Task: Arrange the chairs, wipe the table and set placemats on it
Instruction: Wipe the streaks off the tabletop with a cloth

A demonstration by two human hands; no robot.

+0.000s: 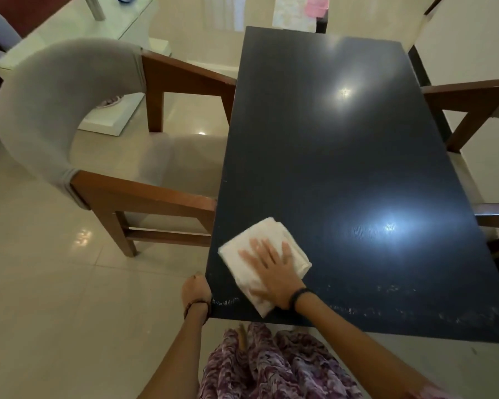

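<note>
A dark glossy table (343,156) runs away from me. My right hand (274,272) lies flat with spread fingers on a folded cream cloth (260,246), pressing it to the table's near left corner. My left hand (196,292) grips the table's left edge at that corner, its fingers curled under the edge. A wooden armchair with a grey curved back (55,110) stands at the table's left side, its arms touching the table edge. A second wooden chair (473,110) stands at the right side. Pale dusty streaks show along the table's near edge. No placemats are visible on the table.
Glossy cream floor tiles (55,298) surround the table. A white glass-topped table (78,33) stands at the back left. Pale and pink fabric (297,12) hangs beyond the far end. My patterned purple garment (271,367) is against the near edge.
</note>
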